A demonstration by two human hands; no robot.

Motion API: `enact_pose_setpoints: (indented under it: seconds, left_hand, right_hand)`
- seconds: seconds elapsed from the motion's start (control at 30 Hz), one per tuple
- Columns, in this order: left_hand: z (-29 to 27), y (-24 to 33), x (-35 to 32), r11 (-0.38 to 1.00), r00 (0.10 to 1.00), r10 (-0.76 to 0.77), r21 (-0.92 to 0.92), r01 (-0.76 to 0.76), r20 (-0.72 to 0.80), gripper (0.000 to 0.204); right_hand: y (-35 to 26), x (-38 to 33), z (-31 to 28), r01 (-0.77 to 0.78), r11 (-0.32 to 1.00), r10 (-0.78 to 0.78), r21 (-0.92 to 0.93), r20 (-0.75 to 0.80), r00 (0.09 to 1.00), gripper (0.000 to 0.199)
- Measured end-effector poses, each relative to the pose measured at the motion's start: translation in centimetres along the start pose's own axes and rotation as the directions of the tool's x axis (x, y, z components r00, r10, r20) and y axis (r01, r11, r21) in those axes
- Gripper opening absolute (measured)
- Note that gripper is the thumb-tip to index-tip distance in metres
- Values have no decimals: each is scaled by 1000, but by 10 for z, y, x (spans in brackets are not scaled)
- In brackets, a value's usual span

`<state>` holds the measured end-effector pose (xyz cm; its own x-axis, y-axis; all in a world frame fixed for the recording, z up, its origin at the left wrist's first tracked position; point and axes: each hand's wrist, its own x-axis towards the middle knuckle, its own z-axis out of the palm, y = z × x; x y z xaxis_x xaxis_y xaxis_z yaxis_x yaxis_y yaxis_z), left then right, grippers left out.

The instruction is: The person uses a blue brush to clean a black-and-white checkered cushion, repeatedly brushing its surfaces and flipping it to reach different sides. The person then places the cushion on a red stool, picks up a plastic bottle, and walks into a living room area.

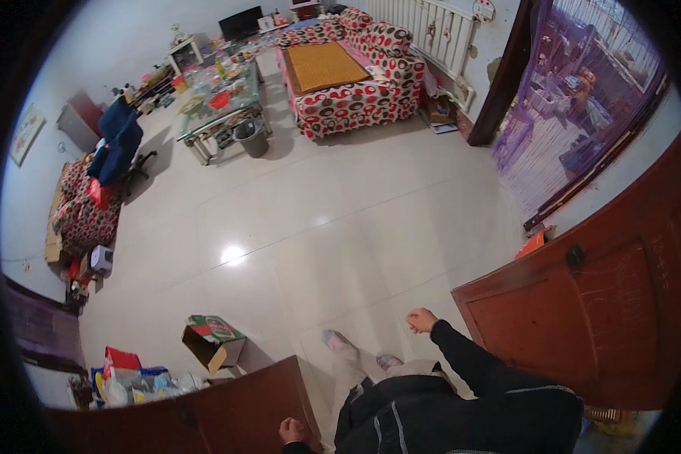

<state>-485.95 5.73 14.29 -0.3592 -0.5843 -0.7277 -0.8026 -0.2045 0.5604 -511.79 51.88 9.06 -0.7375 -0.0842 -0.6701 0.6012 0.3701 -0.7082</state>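
My right hand (421,320) is held out in front of my body, beside the edge of the brown wooden door leaf (537,295) on the right. Its fingers are curled in, and nothing shows in them. Low in the picture, my left hand (293,431) is near the edge of the left wooden door leaf (242,401). Those fingers look loosely curled too, with no object visible; whether the hand touches the door cannot be told. My feet stand on the pale tiled floor between the two leaves.
An open cardboard box (213,344) and filled plastic bags (147,382) are by the left leaf. Ahead are a grey bin (250,138), a cluttered glass table (227,102), a patterned sofa (356,106) and a blue swivel chair (117,140). A purple curtain (556,113) hangs in the right doorway.
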Motion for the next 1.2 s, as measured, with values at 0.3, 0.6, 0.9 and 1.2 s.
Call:
enact_pose_setpoints:
  seconds: [0.3, 0.6, 0.9, 1.2]
  left_hand:
    - [116, 168, 175, 818, 846, 376, 295, -494, 377, 23]
    - [209, 396, 276, 819, 722, 519, -24, -574, 458, 28]
    - [283, 448, 293, 963, 843, 32, 208, -170, 536, 30]
    - [293, 519, 303, 974, 956, -203, 143, 176, 212, 24]
  right_hand:
    - [-25, 30, -11, -373, 894, 374, -249, -43, 926, 22]
    - [49, 167, -11, 54, 762, 40, -645, 131, 991, 13]
    - [-113, 313, -88, 433, 305, -465, -848, 264, 845, 20]
    - [-368, 418, -144, -16, 967, 92, 253, -289, 953, 24]
